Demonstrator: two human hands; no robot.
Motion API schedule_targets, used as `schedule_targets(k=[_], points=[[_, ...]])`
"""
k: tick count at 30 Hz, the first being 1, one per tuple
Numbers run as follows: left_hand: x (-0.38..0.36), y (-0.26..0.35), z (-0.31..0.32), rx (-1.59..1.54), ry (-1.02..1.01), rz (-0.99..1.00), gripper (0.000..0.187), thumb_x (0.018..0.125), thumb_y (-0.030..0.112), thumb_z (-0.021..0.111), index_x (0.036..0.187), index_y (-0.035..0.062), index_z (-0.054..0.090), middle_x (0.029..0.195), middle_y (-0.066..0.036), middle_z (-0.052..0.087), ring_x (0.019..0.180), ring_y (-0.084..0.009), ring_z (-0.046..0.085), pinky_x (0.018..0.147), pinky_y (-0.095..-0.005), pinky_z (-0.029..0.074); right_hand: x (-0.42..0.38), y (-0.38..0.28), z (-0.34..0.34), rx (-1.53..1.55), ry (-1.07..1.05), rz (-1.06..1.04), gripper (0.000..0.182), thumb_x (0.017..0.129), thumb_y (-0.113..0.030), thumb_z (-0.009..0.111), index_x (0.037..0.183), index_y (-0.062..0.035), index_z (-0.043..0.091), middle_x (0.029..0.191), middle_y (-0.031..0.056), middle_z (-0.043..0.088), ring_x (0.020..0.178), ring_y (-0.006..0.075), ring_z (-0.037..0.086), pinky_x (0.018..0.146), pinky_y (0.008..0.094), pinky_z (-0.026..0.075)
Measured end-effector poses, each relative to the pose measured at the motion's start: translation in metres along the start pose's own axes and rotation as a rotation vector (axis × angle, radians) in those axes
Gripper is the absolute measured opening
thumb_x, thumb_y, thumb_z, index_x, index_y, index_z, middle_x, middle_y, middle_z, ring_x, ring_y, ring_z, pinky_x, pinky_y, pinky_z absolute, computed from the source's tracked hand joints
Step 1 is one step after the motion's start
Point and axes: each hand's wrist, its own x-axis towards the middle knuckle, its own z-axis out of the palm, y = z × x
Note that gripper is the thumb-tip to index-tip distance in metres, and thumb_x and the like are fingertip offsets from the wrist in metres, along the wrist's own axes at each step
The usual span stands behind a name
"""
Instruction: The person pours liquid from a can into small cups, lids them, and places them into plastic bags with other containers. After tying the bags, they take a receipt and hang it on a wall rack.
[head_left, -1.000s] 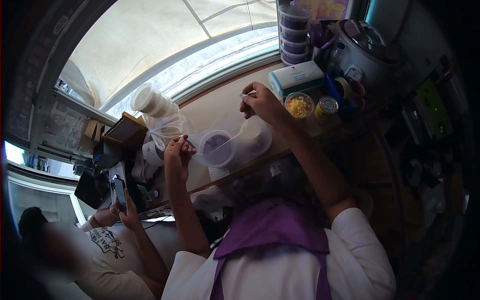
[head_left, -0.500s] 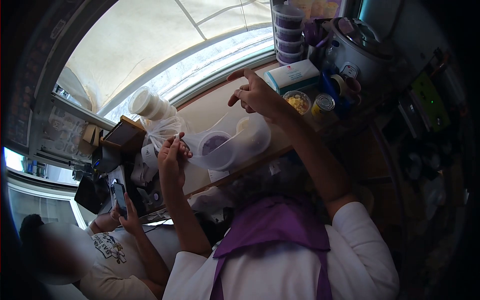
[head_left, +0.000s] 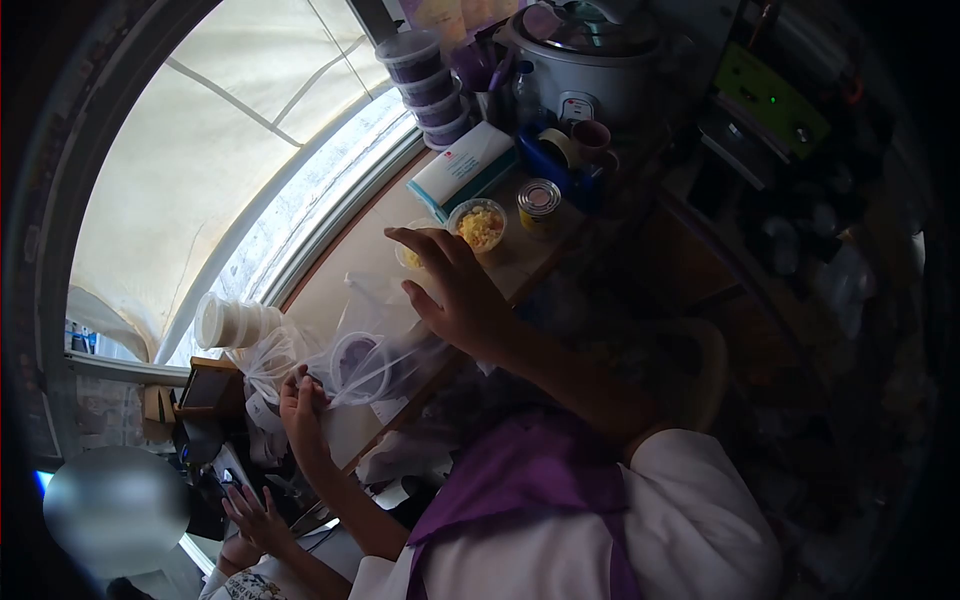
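A clear plastic bag (head_left: pixel 405 365) lies on the counter with a round tub of purple food (head_left: pixel 362 355) inside it. Pinched at the bag's left edge, the fingers of my left hand (head_left: pixel 303 405) are closed on the plastic. My right hand (head_left: pixel 455 290) hovers over the counter, thumb and fingers apart, with its fingertips overlapping a clear cup of yellow food (head_left: pixel 409 257). Just beyond that hand stands a second clear cup of yellow food (head_left: pixel 478 226). A can (head_left: pixel 539 204) is to the right of this cup.
A white-and-teal package (head_left: pixel 462 168) lies by the window, near stacked purple tubs (head_left: pixel 425 85). A rice cooker (head_left: pixel 585 65) and mug (head_left: pixel 592 142) stand at the back right. White lidded tubs (head_left: pixel 237 323) are at left. Another person's hand (head_left: pixel 255 520) is near a phone at lower left.
My right hand has come down from above the package to the cups of yellow food. The bag has slumped narrower, and my left hand still pinches it. The view has turned.
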Motion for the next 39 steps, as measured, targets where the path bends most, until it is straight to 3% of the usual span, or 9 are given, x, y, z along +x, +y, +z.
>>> schedule_targets(k=[5,7,9,11,13,20,28,31,39], points=[[0.014,-0.019,-0.039,0.270,0.111,0.097,0.029,0.091,0.014,0.059,0.116,0.0000,0.052,0.075,-0.001,0.056,0.067,-0.0076,0.052,0.063,-0.0206,0.042,-0.126,0.052,-0.093,0.349,0.209,0.549,0.029,0.090,-0.007,0.054,0.119,-0.0064,0.049,0.105,0.0113,0.053,0.093,0.0189,0.057,0.078,0.0332,0.052],[0.019,-0.016,-0.043,0.267,0.131,0.050,0.031,0.090,0.016,0.060,0.116,0.0011,0.052,0.074,-0.001,0.055,0.065,-0.0068,0.051,0.061,-0.0203,0.042,-0.208,0.074,-0.114,0.906,0.049,1.087,0.030,0.094,-0.014,0.055,0.122,-0.0050,0.048,0.105,0.0084,0.056,0.093,0.0140,0.058,0.079,0.0298,0.052],[0.013,-0.006,-0.033,0.284,0.166,-0.003,0.032,0.090,0.016,0.061,0.117,0.0020,0.052,0.074,0.000,0.055,0.064,-0.0060,0.051,0.060,-0.0199,0.042,-0.312,0.100,-0.141,0.858,-0.616,1.419,0.036,0.093,-0.018,0.058,0.124,-0.0051,0.049,0.105,0.0090,0.059,0.096,0.0152,0.060,0.081,0.0313,0.053],[0.008,0.006,-0.020,0.288,0.194,-0.031,0.032,0.090,0.017,0.061,0.118,0.0031,0.052,0.073,0.001,0.055,0.063,-0.0053,0.051,0.059,-0.0196,0.042,-0.353,0.133,-0.182,0.736,-0.707,1.494,0.045,0.093,-0.030,0.058,0.129,-0.0051,0.048,0.110,0.0156,0.060,0.099,0.0210,0.062,0.088,0.0335,0.051],[0.003,0.013,-0.009,0.273,0.216,-0.039,0.033,0.090,0.017,0.061,0.119,0.0043,0.051,0.073,0.002,0.055,0.062,-0.0047,0.051,0.059,-0.0194,0.042,-0.352,0.171,-0.205,-0.034,-0.616,1.232,0.036,0.093,-0.031,0.056,0.116,-0.0038,0.058,0.105,0.0176,0.063,0.094,0.0252,0.064,0.084,0.0355,0.051],[0.000,0.030,0.024,0.782,0.389,-0.069,0.043,0.088,0.022,0.059,0.120,-0.0056,0.050,0.081,-0.014,0.061,0.064,-0.0221,0.056,0.054,-0.0326,0.047,-0.226,0.403,-0.125,-0.473,0.044,0.485,0.017,0.086,-0.010,0.052,0.097,-0.0014,0.062,0.093,0.0209,0.060,0.089,0.0397,0.058,0.079,0.0445,0.047],[-0.025,0.009,-0.013,0.768,0.472,0.002,0.039,0.089,0.020,0.059,0.121,-0.0007,0.052,0.076,-0.010,0.059,0.063,-0.0189,0.053,0.056,-0.0319,0.044,-0.152,0.468,-0.076,-0.500,0.007,0.667,0.030,0.087,-0.010,0.048,0.114,0.0017,0.054,0.099,0.0246,0.059,0.089,0.0388,0.061,0.074,0.0450,0.050],[-0.044,0.023,0.026,0.700,0.594,-0.142,0.036,0.089,0.019,0.058,0.121,0.0021,0.053,0.077,-0.007,0.057,0.068,-0.0177,0.052,0.059,-0.0305,0.043,-0.160,0.489,-0.063,-0.171,0.356,0.540,0.029,0.087,-0.012,0.049,0.111,0.0020,0.056,0.090,0.0239,0.061,0.083,0.0377,0.061,0.069,0.0456,0.051],[-0.052,0.008,0.025,0.498,0.554,-0.095,0.027,0.092,0.019,0.056,0.116,0.0077,0.050,0.070,0.003,0.052,0.064,-0.0056,0.050,0.059,-0.0190,0.041,-0.175,0.488,-0.067,-0.377,0.052,0.573,0.029,0.087,-0.013,0.049,0.111,0.0015,0.056,0.094,0.0219,0.061,0.086,0.0360,0.062,0.073,0.0446,0.050]])
